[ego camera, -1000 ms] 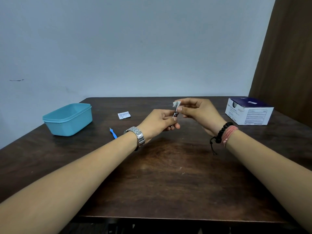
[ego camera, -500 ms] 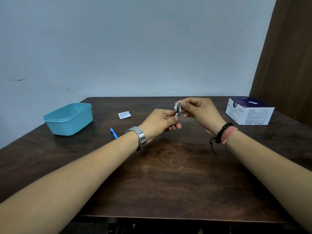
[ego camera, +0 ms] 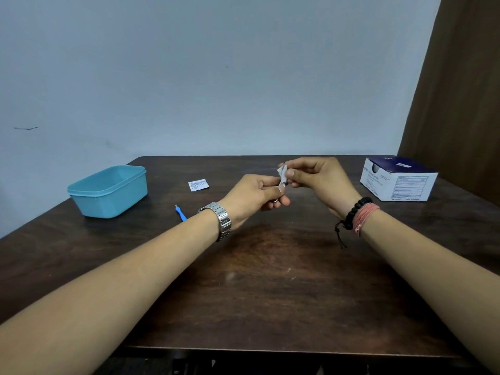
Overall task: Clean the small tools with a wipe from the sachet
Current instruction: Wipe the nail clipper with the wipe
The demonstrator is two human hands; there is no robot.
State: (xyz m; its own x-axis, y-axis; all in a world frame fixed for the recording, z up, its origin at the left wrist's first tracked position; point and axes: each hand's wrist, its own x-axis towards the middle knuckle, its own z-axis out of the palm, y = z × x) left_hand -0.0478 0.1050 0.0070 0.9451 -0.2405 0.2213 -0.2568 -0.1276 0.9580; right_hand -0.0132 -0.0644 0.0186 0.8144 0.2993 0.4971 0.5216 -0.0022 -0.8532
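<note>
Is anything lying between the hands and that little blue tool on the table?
Nothing visible does. The blue tool lies alone on the bare table, just left of the left hand, which holds a small metal tool.

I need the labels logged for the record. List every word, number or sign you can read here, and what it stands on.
No text here can be read.
White sachet on the table: lines of print, too small to read.
Blue and white box: printed label panels on its front and a small sticker on its top, all blurred.
Teal container: no marking shows.
</note>
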